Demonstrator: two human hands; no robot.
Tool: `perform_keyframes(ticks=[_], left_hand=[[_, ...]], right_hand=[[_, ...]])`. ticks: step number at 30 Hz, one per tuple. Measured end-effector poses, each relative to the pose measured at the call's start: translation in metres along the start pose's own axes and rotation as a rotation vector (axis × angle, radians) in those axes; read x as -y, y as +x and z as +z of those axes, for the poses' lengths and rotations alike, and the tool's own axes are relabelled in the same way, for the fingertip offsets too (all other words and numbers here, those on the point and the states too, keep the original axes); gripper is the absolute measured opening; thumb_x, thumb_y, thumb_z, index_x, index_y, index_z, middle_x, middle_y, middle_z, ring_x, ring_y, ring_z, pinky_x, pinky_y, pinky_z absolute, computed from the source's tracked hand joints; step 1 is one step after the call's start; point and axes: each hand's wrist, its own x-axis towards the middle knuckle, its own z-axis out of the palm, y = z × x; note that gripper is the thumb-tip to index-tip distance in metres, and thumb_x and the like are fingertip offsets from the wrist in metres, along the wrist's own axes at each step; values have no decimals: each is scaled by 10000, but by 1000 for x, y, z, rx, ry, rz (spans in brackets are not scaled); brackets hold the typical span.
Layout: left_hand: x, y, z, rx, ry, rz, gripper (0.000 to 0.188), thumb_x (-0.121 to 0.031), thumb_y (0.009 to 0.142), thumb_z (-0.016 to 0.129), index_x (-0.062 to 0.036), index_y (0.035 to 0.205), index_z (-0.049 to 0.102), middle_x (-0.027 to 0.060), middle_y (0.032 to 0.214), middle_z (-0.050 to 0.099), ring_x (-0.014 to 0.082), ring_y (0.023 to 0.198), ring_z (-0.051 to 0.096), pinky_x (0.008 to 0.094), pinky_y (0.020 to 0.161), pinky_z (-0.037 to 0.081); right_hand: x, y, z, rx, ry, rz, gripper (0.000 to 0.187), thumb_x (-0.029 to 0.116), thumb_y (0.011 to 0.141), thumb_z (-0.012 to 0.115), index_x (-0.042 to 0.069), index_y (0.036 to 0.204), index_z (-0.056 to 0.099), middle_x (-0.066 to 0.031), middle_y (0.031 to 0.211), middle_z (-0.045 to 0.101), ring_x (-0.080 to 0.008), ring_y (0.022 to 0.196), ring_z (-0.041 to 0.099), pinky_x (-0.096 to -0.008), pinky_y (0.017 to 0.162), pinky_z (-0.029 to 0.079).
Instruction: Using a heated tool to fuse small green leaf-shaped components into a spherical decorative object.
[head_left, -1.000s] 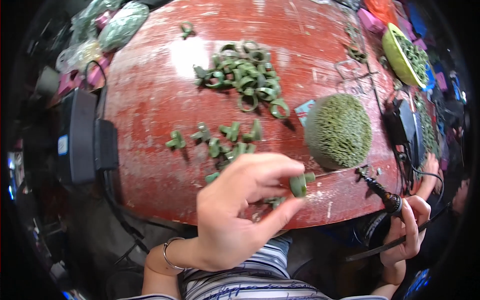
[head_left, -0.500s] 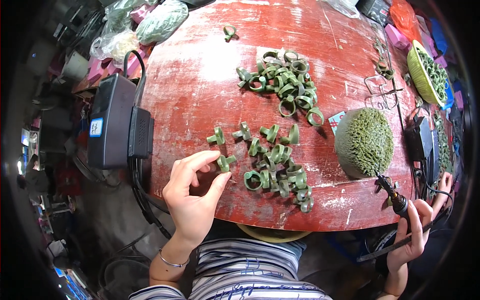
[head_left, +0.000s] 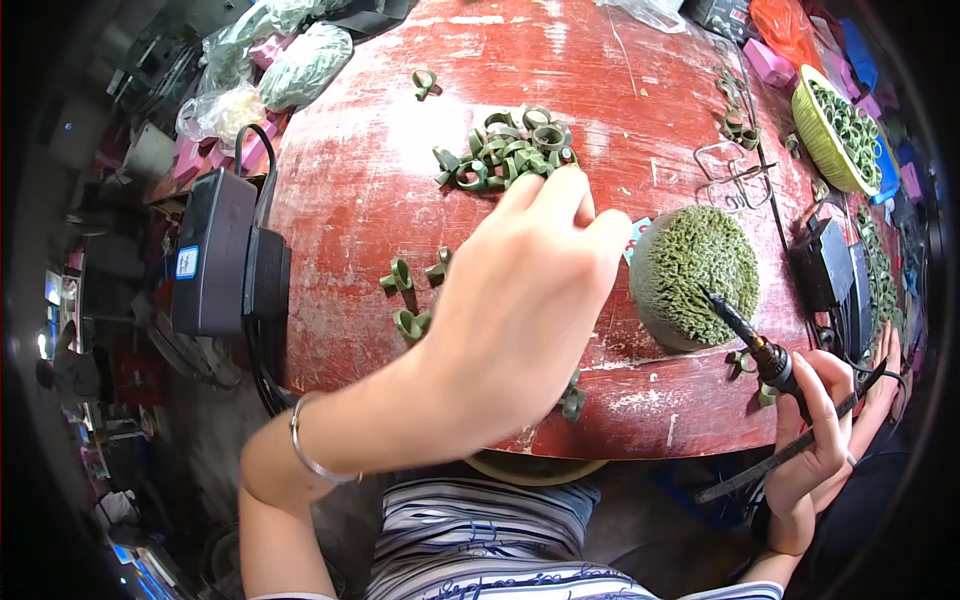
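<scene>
My left hand (head_left: 530, 290) reaches over the table to a pile of green wax rings (head_left: 510, 150). Its fingers are bent down at the near edge of that pile; the back of the hand hides their tips and anything between them. Under its wrist and forearm lies a second group of green rings, mostly hidden; one ring (head_left: 411, 325) shows beside the forearm. My right hand (head_left: 815, 420) is closed on a pen-shaped tool with a dark tip (head_left: 765, 355), which points at a round block with a rough green top (head_left: 715, 275). A dark flat stick (head_left: 745, 480) also runs through this hand.
At the left edge stands a dark box-shaped device (head_left: 215, 255) with cables. A yellow-green basket of rings (head_left: 825, 140), a bent wire stand (head_left: 735, 180) and a black device (head_left: 825, 265) are at the right. Another hand (head_left: 885, 350) shows beyond my right hand.
My left hand has let go of a ring among the near group and moved forward and right to the far pile. The tool's tip has moved up and left over the green block.
</scene>
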Motion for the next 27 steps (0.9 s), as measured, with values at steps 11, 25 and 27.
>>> perform_keyframes(ticks=[11, 25, 27], left_hand=[[14, -1, 11, -27, -289, -39, 158, 36, 700, 720, -36, 840, 700, 62, 811, 626, 94, 639, 564, 218, 533, 440], [14, -20, -23, 217, -353, -242, 203, -32, 672, 773, -82, 860, 716, 17, 867, 651, 75, 714, 578, 212, 553, 437], [29, -14, -23, 112, -272, -194, 185, -34, 683, 762, -82, 854, 711, 16, 867, 655, 66, 690, 560, 205, 532, 405]], right_hand=[[-14, -9, 0, 26, 89, 74, 263, -6, 817, 609, -73, 1072, 613, -176, 961, 530, -230, 801, 539, -292, 669, 455], [-17, -7, 9, 2, 94, 45, 274, -6, 795, 635, -78, 1059, 612, -181, 930, 524, -239, 767, 537, -298, 650, 449], [-15, -7, 9, 1, 84, 38, 273, -3, 798, 636, -77, 1059, 612, -180, 928, 524, -238, 765, 537, -299, 647, 449]])
